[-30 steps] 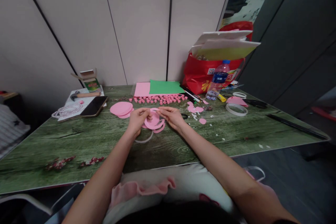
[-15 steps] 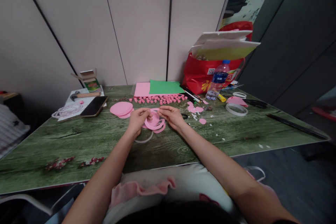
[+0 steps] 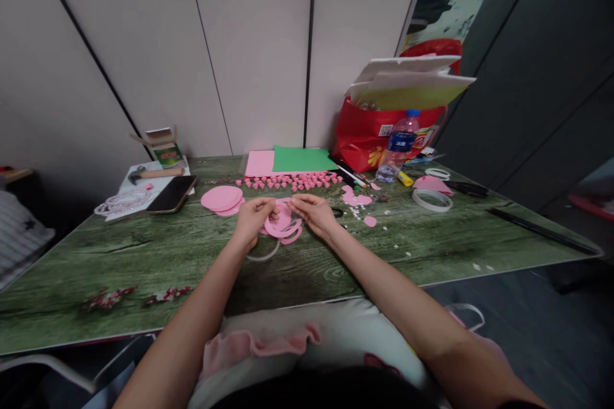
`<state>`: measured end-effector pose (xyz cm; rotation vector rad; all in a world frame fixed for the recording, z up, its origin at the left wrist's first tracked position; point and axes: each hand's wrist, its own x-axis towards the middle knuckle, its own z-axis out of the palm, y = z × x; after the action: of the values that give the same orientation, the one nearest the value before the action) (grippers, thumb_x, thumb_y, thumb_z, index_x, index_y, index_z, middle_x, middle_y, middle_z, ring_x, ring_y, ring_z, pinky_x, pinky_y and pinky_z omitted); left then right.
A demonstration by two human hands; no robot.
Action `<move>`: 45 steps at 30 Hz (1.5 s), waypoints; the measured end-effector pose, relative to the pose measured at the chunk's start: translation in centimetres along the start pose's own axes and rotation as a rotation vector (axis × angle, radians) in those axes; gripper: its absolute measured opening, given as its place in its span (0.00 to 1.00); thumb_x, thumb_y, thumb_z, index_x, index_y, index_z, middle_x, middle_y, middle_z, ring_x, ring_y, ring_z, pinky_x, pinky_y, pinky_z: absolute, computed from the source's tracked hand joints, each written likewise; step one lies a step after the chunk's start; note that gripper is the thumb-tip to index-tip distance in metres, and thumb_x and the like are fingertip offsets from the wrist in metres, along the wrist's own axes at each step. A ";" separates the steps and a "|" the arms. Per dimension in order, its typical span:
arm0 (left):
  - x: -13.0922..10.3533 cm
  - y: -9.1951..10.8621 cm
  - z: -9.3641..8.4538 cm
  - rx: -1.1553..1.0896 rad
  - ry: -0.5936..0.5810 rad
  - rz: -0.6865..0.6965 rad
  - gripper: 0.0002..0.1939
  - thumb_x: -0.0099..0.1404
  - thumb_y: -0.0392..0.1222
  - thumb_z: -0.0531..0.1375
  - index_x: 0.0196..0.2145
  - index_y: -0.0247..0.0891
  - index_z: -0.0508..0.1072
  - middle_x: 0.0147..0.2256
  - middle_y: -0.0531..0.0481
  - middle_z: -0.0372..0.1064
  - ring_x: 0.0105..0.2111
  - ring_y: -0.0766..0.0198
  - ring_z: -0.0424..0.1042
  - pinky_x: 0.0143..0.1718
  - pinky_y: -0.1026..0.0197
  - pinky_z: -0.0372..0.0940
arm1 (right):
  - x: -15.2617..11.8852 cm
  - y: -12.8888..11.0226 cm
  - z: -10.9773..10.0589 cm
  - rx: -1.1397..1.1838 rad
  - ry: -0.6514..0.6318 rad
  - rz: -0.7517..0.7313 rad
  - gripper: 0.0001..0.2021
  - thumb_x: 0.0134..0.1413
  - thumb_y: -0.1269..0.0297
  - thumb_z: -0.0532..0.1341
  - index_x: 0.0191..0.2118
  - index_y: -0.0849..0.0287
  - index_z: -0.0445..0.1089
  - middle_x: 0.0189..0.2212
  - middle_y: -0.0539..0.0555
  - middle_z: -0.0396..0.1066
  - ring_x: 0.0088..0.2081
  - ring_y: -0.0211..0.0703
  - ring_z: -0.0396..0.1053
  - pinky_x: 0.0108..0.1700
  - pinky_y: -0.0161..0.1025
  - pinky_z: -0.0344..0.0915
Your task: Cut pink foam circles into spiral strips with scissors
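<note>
- Toward the near edge of the tabletop (image 3: 192, 255), a white ring (image 3: 263, 259) shows partly beside the left wrist.
- Just beyond, over the tabletop's middle, the left hand (image 3: 253, 216) pinches a curved pink strip (image 3: 275, 232); the right hand (image 3: 314, 211) grasps its upper part by the fingertips. Its loops hang loose, so this piece looks unfinished.
- Pink discs (image 3: 221, 198) lie piled left of the hands, seemingly unworked; pink scraps (image 3: 369, 222) scatter toward the right edge, crowding that side.
- Farther, small pink rolled pieces (image 3: 292, 182) form a band, apparently finished.
- Along the far edge: a green sheet (image 3: 304, 158); at the right, a bottle (image 3: 400, 148) before a red bag (image 3: 357, 134).
</note>
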<state>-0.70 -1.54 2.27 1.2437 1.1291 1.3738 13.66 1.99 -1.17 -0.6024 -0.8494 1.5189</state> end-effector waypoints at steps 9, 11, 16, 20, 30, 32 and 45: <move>0.0 0.1 0.0 -0.008 -0.008 0.001 0.13 0.43 0.45 0.64 0.24 0.31 0.71 0.19 0.51 0.68 0.18 0.69 0.64 0.22 0.65 0.60 | 0.0 -0.1 0.0 0.002 -0.026 0.023 0.10 0.27 0.71 0.69 0.25 0.63 0.73 0.27 0.52 0.74 0.29 0.37 0.72 0.43 0.36 0.67; 0.0 0.1 0.0 -0.004 -0.006 -0.001 0.13 0.44 0.45 0.64 0.24 0.31 0.71 0.19 0.50 0.68 0.18 0.68 0.65 0.23 0.65 0.60 | 0.0 -0.2 0.0 0.004 -0.017 0.022 0.11 0.27 0.71 0.69 0.25 0.63 0.72 0.25 0.51 0.73 0.28 0.37 0.72 0.41 0.36 0.68; 0.1 -0.2 0.0 0.006 -0.020 -0.001 0.13 0.45 0.45 0.64 0.24 0.31 0.71 0.20 0.50 0.69 0.19 0.68 0.65 0.24 0.64 0.61 | 0.0 -0.2 0.0 -0.010 -0.002 0.027 0.11 0.25 0.70 0.70 0.23 0.62 0.71 0.20 0.48 0.71 0.25 0.34 0.70 0.37 0.33 0.69; 0.1 -0.2 -0.1 0.014 -0.029 0.004 0.13 0.45 0.45 0.63 0.24 0.31 0.72 0.20 0.50 0.69 0.19 0.68 0.65 0.24 0.64 0.61 | -0.1 -0.2 0.0 -0.007 0.004 0.022 0.11 0.25 0.70 0.70 0.22 0.62 0.71 0.19 0.47 0.71 0.24 0.32 0.69 0.36 0.32 0.69; 0.2 -0.2 -0.1 0.004 -0.011 0.016 0.09 0.46 0.42 0.62 0.21 0.31 0.71 0.18 0.51 0.67 0.18 0.70 0.64 0.21 0.67 0.59 | 0.0 -0.1 0.1 0.024 -0.037 0.015 0.12 0.25 0.69 0.70 0.24 0.63 0.73 0.24 0.51 0.74 0.29 0.36 0.71 0.41 0.34 0.68; 0.1 -0.1 -0.1 0.002 -0.010 0.016 0.09 0.46 0.41 0.62 0.21 0.31 0.71 0.18 0.51 0.67 0.18 0.70 0.63 0.21 0.67 0.59 | 0.1 -0.1 0.0 0.012 -0.045 0.019 0.12 0.25 0.69 0.70 0.25 0.63 0.74 0.26 0.51 0.74 0.29 0.36 0.72 0.40 0.34 0.68; -0.1 0.0 0.0 0.030 -0.058 -0.008 0.13 0.46 0.45 0.63 0.25 0.30 0.71 0.20 0.50 0.69 0.19 0.68 0.65 0.22 0.66 0.60 | -0.1 -0.2 0.0 0.003 -0.034 0.025 0.10 0.27 0.70 0.70 0.23 0.62 0.72 0.20 0.48 0.71 0.24 0.31 0.70 0.32 0.29 0.69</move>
<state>-0.69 -1.61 2.25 1.2914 1.1164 1.3111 13.80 1.92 -1.01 -0.5884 -0.8675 1.5566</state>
